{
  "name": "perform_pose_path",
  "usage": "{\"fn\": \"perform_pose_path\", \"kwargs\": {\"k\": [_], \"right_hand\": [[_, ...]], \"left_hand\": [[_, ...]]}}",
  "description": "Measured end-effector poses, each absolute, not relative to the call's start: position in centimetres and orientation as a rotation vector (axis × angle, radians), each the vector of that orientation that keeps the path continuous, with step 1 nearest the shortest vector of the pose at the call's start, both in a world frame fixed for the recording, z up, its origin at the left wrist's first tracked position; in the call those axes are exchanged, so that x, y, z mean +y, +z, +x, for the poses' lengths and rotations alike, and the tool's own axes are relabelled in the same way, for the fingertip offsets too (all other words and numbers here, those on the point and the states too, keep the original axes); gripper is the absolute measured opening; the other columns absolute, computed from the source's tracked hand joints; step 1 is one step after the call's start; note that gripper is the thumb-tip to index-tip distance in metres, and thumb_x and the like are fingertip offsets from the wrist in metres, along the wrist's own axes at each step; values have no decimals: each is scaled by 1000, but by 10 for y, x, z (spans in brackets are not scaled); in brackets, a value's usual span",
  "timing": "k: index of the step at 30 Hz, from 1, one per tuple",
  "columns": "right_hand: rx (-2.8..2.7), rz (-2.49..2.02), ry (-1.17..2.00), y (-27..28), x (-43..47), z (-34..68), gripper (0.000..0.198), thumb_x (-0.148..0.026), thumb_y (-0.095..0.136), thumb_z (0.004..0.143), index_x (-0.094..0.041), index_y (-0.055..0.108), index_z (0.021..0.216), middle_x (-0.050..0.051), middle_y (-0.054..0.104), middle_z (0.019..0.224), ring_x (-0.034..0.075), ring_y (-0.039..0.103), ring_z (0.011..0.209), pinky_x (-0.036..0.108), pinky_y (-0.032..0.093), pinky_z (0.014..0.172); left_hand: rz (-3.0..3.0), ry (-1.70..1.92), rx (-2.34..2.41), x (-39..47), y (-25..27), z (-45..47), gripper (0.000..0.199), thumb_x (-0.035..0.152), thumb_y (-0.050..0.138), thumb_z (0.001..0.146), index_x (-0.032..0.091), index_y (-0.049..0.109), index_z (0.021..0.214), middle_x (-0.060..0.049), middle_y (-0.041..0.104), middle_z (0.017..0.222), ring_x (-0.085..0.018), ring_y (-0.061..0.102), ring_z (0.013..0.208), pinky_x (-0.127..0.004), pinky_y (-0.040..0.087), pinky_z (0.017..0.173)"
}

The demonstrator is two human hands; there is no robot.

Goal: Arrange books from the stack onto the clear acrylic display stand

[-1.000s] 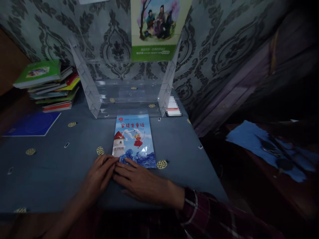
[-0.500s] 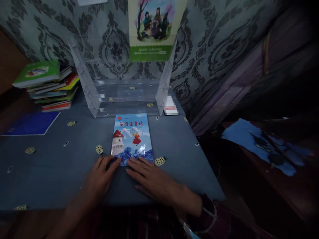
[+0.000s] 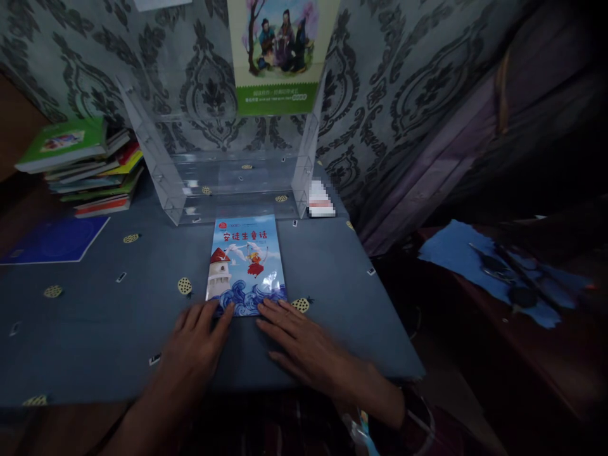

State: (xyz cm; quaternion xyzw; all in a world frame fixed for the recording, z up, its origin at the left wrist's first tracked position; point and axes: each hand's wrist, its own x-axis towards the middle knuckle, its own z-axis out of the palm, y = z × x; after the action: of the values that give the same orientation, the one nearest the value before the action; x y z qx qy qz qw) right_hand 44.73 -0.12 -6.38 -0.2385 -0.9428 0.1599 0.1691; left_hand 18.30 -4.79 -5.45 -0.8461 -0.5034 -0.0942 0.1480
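A blue children's book (image 3: 247,263) lies flat on the table, its cover showing a red-roofed tower, a figure in red and curling waves. My left hand (image 3: 197,335) rests at its lower left corner, fingers stretched forward and thumb at the near edge. Across from it, my right hand (image 3: 304,339) lies with spread fingers over the lower right corner. Neither hand grips the book. Just beyond the book's far edge stands a clear acrylic rack (image 3: 304,171), with a green-bordered book (image 3: 278,98) upright on its upper part.
A stack of books (image 3: 71,142) is at the back left, with a blue booklet (image 3: 57,239) in front of it. A blurred-out white item (image 3: 322,199) sits right of the rack. Beyond the table's right edge, a blue cloth (image 3: 456,253) holds dark tools.
My right hand has shifted slightly right along the book's near edge, widening the gap between my hands. The whole view has drifted a little.
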Motion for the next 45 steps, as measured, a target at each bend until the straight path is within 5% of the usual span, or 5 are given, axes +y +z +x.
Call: {"fn": "perform_pose_path", "kwargs": {"k": [9, 19, 34, 45], "right_hand": [[-2486, -718, 359, -72, -4, 459, 38, -12, 52, 100, -11, 59, 137, 17, 66, 139, 25, 59, 136, 52, 51, 114], [-2296, -776, 318, -65, -2, 462, 47, -8, 50, 99, -21, 57, 143, 10, 78, 117, 23, 72, 114, 55, 56, 106], [-2235, -794, 334, -63, -2, 464, 43, -10, 52, 100, -19, 58, 141, 8, 79, 107, 22, 73, 105, 47, 60, 98], [-2194, -822, 438, -59, -3, 462, 28, -9, 52, 99, -17, 69, 120, 8, 78, 100, 23, 70, 105, 44, 60, 95]], "left_hand": [[-2513, -297, -1452, -51, -68, 221, 56, 1, 43, 88, 16, 54, 141, -18, 64, 125, -31, 60, 114, -46, 54, 92], [-2562, -297, -1335, -41, -64, 245, 42, 13, 48, 95, 17, 60, 136, -18, 67, 127, -30, 60, 117, -46, 51, 96], [-2825, -173, -1224, -14, -42, 239, 44, 13, 54, 90, 17, 58, 134, -14, 66, 117, -29, 62, 106, -43, 53, 86], [-2949, -150, -1195, 28, -37, 248, 28, 13, 42, 99, 17, 59, 122, -15, 58, 139, -28, 56, 125, -44, 53, 97]]}}
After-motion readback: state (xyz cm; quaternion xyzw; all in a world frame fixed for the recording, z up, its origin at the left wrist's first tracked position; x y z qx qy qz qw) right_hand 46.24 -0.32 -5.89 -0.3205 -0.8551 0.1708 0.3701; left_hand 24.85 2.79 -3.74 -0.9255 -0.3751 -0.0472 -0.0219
